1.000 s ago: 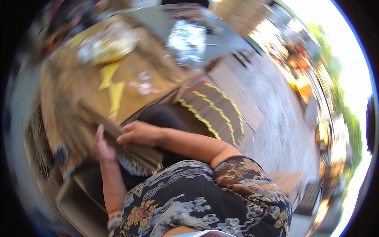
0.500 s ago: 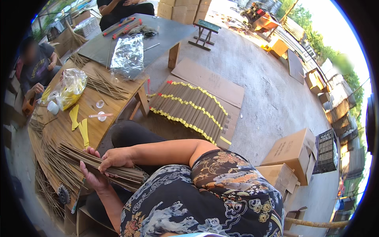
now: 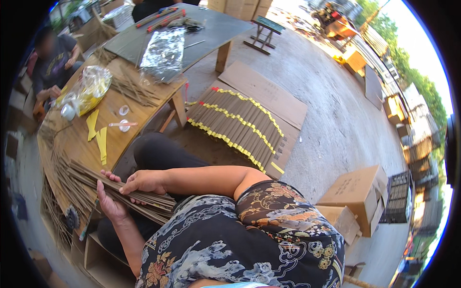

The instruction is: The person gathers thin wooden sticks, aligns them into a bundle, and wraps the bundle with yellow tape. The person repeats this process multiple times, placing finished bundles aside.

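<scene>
A bundle of thin brown sticks lies slanting across both my hands, close to my body at the table's near corner. My left hand cups it from below, thumb on the near side and fingertips showing on the far side. From above, my right hand grips the same bundle, its thumb resting along the top; some of its fingers are hidden behind the sticks. Many more loose sticks are strewn on the wooden table left of my hands. Two yellow paper strips lie beyond them.
A clear bag with yellow contents, a white cup and small clear lids stand on the table. Bundles with yellow bands lie on flattened cardboard on the floor. Cartons stand right. A co-worker sits far left.
The whole view has shifted slightly, the table and floor things sitting a little further right and higher. Both hands still hold the stick bundle, with only small finger shifts.
</scene>
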`<state>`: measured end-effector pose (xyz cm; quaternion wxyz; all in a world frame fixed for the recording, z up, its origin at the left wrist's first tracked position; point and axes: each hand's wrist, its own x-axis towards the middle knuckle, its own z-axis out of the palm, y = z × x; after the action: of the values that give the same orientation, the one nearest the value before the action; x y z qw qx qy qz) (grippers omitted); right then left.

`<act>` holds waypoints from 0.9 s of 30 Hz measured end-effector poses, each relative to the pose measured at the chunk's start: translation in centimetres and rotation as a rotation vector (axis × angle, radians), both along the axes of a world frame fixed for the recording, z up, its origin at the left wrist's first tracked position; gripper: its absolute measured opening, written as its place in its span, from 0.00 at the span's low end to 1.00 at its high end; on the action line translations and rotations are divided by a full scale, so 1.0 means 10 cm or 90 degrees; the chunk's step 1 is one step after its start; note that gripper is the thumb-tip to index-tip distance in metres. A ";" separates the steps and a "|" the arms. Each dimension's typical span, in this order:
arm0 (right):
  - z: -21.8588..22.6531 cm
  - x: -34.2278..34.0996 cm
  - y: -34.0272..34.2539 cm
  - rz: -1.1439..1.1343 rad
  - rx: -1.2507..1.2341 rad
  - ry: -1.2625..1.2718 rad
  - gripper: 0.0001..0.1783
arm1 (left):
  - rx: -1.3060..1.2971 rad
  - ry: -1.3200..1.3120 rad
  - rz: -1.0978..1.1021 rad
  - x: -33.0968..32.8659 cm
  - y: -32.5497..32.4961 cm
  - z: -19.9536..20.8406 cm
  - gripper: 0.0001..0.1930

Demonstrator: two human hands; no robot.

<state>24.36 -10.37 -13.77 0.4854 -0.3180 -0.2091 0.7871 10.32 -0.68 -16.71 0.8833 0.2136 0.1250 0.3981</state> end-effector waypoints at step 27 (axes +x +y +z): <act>0.10 -0.23 0.22 0.027 0.011 -0.353 0.17 | -0.029 0.022 0.077 -0.16 0.01 0.09 0.14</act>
<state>22.03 -8.20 -12.75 0.3954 -0.5129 -0.3474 0.6782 8.73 -0.54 -15.82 0.8599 0.1924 0.1622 0.4442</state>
